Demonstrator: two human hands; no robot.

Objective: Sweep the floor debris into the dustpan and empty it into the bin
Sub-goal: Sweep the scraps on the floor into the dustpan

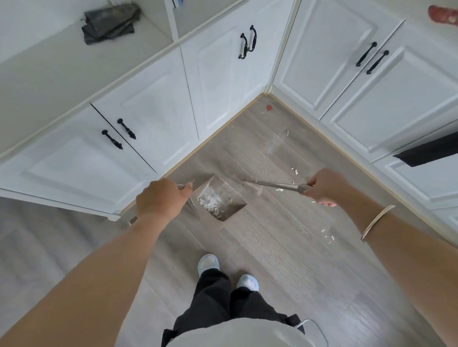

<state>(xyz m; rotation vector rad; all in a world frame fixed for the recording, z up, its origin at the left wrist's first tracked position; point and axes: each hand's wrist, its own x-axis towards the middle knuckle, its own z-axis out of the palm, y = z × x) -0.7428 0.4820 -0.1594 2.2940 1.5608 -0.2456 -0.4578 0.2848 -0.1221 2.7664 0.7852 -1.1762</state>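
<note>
A grey dustpan [220,198] stands on the wooden floor in front of my feet, with a heap of white scraps [213,201] inside it. My left hand [161,199] grips the dustpan's long metal handle just left of the pan. My right hand [322,187] grips the metal broom handle [274,185], which slants left toward the floor beside the pan. The broom head is blurred near the pan. Loose white debris [294,171] lies on the floor right of the pan, with more white debris [327,237] nearer my right side. No bin is in view.
White cabinets with black handles [118,134] close the corner on the left, and white cabinets [371,57] on the right. A red scrap [269,107] lies in the floor corner. A dark cloth [110,23] sits on the countertop. My feet [208,263] stand behind the pan.
</note>
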